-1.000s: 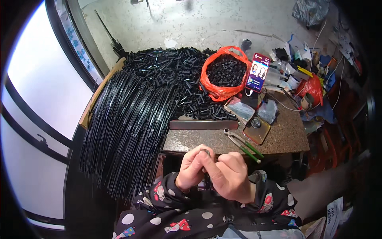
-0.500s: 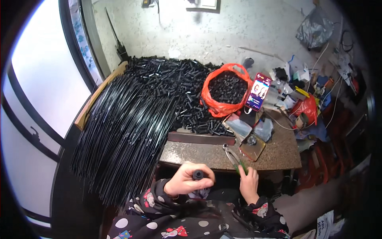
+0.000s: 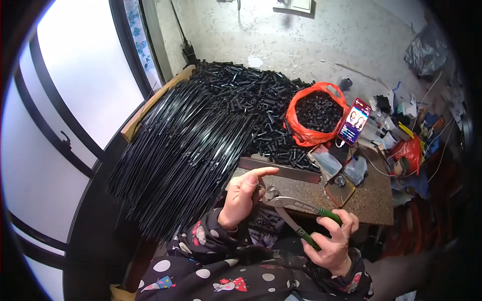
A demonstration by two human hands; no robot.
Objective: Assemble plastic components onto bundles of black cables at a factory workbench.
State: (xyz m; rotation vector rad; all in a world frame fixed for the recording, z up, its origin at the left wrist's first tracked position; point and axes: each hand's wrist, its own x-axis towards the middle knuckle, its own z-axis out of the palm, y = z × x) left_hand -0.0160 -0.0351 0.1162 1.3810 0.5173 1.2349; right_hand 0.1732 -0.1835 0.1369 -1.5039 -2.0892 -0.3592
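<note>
gripping green-handled pliers point(image 3: 296, 213), right hand point(image 3: 334, 243)

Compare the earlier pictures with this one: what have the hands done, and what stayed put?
The right hand has picked up the green-handled pliers and brought their jaws to the left hand, which earlier was clasped with it. The rod bundle, orange bag and phone stayed put.

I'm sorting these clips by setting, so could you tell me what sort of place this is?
Probably a small home workshop for hand assembly: a heap of black tubes and a sheaf of thin black rods cover the worktable, and the right hand holds green-handled pliers.
</note>
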